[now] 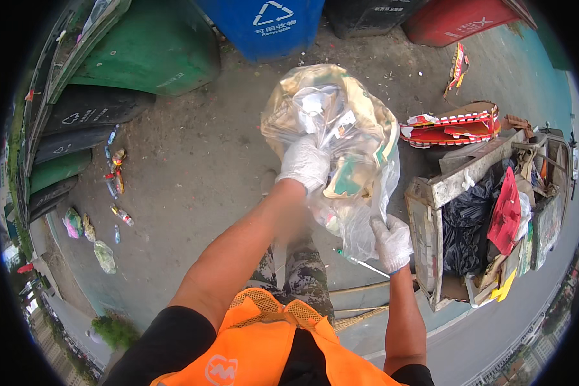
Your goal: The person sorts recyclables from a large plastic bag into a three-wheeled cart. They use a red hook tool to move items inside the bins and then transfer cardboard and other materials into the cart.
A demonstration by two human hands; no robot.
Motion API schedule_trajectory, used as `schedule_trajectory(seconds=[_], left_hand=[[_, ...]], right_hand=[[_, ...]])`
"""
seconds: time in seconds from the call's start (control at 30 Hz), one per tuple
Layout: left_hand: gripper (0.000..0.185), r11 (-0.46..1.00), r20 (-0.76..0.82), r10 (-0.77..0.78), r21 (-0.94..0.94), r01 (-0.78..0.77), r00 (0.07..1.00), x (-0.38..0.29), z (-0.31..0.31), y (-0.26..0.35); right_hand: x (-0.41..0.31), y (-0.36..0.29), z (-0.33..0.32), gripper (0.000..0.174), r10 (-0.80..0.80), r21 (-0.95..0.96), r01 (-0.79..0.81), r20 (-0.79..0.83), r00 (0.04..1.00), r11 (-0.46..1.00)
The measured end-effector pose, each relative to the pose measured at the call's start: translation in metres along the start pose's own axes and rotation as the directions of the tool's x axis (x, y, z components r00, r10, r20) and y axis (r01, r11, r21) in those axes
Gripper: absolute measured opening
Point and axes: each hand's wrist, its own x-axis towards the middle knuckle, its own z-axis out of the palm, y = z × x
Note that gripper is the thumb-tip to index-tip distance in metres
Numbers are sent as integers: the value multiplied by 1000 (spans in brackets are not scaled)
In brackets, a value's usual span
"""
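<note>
A large clear plastic bag (340, 120) full of litter, with cream and green packaging showing through it, hangs in front of my legs. My left hand (306, 164), in a white knit glove, grips the gathered plastic near the bag's middle. Lower and to the right, my right hand (392, 243), gloved the same way, pinches the loose edge of the bag and stretches it out. Beneath that edge a thin white stick (369, 267) with a green end slants toward my right wrist. The bag covers part of my shoes and the ground below.
A blue recycling bin (270, 29), a green bin (159, 53) and a red bin (458, 21) stand ahead. At right is a cart (434, 193) holding black bags (470, 227), beside a torn red carton (456, 128). Plastic bottles (120, 214) and small bags lie left.
</note>
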Motion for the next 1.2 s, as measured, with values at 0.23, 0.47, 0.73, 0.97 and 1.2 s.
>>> schedule_trajectory(seconds=[0.23, 0.47, 0.73, 0.97, 1.2], left_hand=[[25, 996, 111, -59, -64, 67, 992, -26, -1, -11], [25, 990, 425, -118, -22, 140, 897, -82, 12, 3], [37, 995, 694, 17, -83, 56, 720, -69, 82, 30], [35, 791, 658, 155, 363, -492, 737, -35, 191, -76], [34, 726, 811, 272, 180, -664, 518, -64, 177, -68]], right_hand=[[13, 5, -12, 27, 144, 448, -51, -177, 974, 893], [26, -15, -26, 36, 65, 211, -8, -265, 962, 978], [-15, -16, -34, 25, -181, -49, 174, -228, 957, 984], [-5, -22, 18, 25, -117, 35, 127, -201, 973, 991], [31, 27, 13, 32, -21, -44, 11, -245, 969, 999]])
